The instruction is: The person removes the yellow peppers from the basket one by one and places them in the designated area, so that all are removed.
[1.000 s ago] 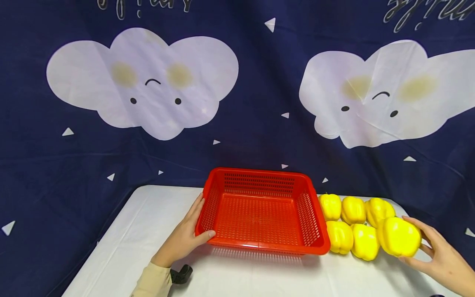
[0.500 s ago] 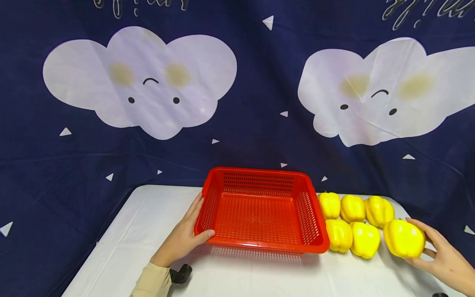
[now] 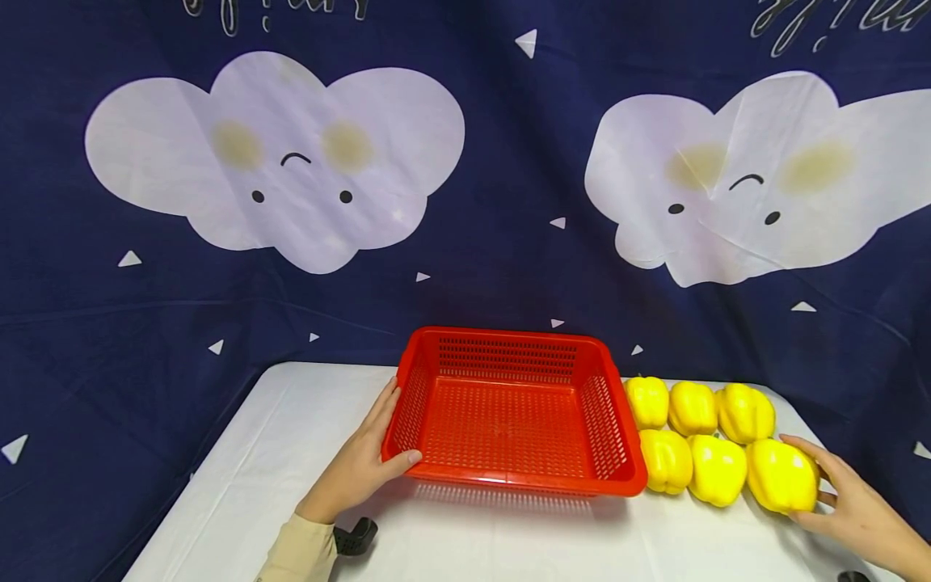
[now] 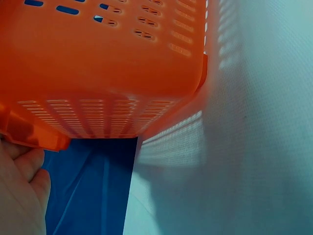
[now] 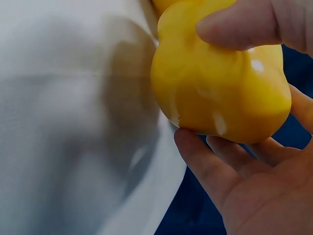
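Observation:
A red plastic basket (image 3: pixel 502 424) with slotted walls stands on the white table. My left hand (image 3: pixel 356 465) holds its near left corner, thumb on the front rim and fingers along the left side. In the left wrist view, those fingers (image 4: pixel 29 166) bend under the basket's lip. At the table's right, my right hand (image 3: pixel 854 501) grips a yellow bell pepper (image 3: pixel 781 475) at the near right end of two rows. The right wrist view has the thumb (image 5: pixel 239 27) across the pepper and the fingers against its opposite side.
Several more yellow bell peppers (image 3: pixel 693 409) stand close together just right of the basket. White cloth covers the table (image 3: pixel 509 541). A dark blue curtain (image 3: pixel 509 267) with cloud faces hangs right behind its back edge.
My right hand first moved the bell pepper slightly right, then left and down to the end of the front row. My left hand and the basket have stayed put.

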`<state>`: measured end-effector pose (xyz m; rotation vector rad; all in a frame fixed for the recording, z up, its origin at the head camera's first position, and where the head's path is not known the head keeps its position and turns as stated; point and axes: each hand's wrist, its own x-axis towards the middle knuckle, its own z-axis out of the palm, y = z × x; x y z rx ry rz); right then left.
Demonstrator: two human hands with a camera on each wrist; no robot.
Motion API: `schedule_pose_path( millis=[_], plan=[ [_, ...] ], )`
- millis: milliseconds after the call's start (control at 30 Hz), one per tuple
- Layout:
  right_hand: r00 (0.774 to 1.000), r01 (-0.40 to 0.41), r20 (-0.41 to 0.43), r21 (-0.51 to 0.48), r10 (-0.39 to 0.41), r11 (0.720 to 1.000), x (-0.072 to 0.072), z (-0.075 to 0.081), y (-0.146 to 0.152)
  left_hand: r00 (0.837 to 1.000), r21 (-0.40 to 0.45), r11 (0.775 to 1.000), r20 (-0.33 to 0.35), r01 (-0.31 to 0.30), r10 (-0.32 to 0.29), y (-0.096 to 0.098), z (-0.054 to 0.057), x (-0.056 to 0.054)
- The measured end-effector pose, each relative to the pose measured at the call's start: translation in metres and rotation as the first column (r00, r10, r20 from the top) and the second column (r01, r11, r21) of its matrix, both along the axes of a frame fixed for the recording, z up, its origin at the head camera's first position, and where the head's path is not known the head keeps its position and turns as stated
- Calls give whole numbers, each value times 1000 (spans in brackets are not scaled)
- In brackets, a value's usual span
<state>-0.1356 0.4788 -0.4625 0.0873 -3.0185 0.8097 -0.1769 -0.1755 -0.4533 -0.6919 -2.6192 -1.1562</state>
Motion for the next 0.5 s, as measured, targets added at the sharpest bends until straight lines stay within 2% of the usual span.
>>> schedule_pose_path(
  millis=[500],
  plan=[
    [998, -20, 52, -8, 20, 1000, -10, -7, -2, 1000, 3, 1000, -2, 3, -3, 0, 0, 0]
  ],
)
